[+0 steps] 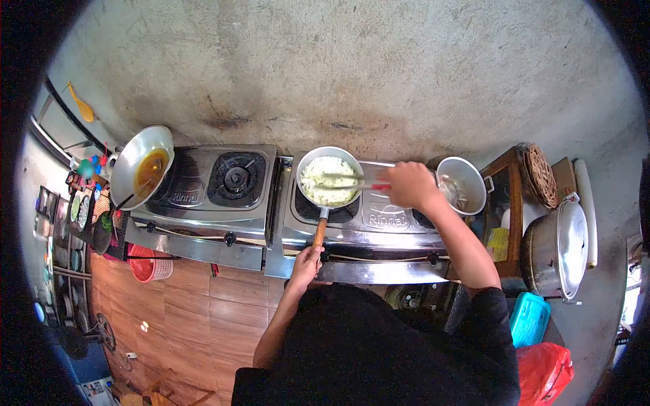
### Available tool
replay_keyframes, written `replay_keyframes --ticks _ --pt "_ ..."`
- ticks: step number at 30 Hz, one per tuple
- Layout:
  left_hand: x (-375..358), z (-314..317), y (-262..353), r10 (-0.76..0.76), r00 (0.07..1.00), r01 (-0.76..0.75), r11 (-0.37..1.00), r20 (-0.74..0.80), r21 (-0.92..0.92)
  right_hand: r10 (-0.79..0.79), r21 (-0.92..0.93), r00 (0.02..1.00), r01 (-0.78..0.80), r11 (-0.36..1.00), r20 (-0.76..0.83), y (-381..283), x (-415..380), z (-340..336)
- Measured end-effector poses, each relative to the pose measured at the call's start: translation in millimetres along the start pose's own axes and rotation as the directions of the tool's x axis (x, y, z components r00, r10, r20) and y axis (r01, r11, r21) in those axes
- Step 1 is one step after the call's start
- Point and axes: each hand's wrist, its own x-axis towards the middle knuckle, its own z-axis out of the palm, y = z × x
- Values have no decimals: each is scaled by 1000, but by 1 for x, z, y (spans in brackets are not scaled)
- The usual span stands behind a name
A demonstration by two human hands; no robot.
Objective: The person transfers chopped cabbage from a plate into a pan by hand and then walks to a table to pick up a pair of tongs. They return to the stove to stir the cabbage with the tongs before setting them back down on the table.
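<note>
A pan [300, 187] with a wooden handle [319, 233] sits on the left burner of the right-hand stove. My left hand [307, 265] is closed around the end of that handle. Pale whitish-green food [330, 166], chopped fine or rice-like, fills the pan. My right hand [406, 185] is closed on tongs [369, 187], whose two long arms reach into the food. A bit of red shows on them beside my fingers. Just right of this hand stands a deep pot [467, 166] on the other burner, its contents hard to make out.
To the left is a second stove [196, 210] with a bare burner [235, 177]. A tilted wok [122, 169] holding brown liquid stands at its far left. A large lidded pot [542, 254], a turquoise container [530, 318] and a red bag [544, 372] are at the right. The wall [325, 74] rises behind the stoves.
</note>
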Motion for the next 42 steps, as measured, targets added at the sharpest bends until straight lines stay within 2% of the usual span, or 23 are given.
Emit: replay_keyframes --ticks 4,5,7,12,15,17,20,21,27,31,34,42 --pt "0 1 -1 5 1000 -5 1000 -3 4 -35 -20 998 34 999 -46 -4 12 28" --pt "0 0 -3 4 1000 -4 1000 -9 2 11 -23 999 -12 1000 -35 1 16 32" --pt "3 -1 -4 9 1000 -9 1000 -20 -5 62 -33 996 -64 997 -62 7 17 29" --pt "1 0 -2 -7 1000 7 1000 -14 0 63 7 989 -63 998 -130 12 6 9" --pt "0 0 0 -28 999 29 999 -28 15 36 -17 996 -38 999 -81 3 6 11" --pt "-1 1 2 -27 999 28 1000 -25 12 -80 -36 987 75 997 -138 -3 8 27" --pt "-2 0 1 -31 999 32 999 -19 11 -28 -75 993 20 997 -112 -2 21 38" --pt "0 0 0 -31 999 31 999 -20 7 5 -82 991 -16 996 -132 -1 18 31" --pt "3 0 -6 17 1000 -17 1000 -21 -1 -13 -106 974 -11 994 -227 15 3 3" --pt "2 0 -3 -32 999 32 999 -16 -26 -20 -103 957 -11 995 -290 13 6 5" --pt "3 0 -7 -18 1000 18 1000 -11 -2 -56 -145 973 23 989 -226 6 10 12" --pt "0 1 -3 -34 999 34 999 -11 6 -69 -172 967 27 985 -244 8 22 24"
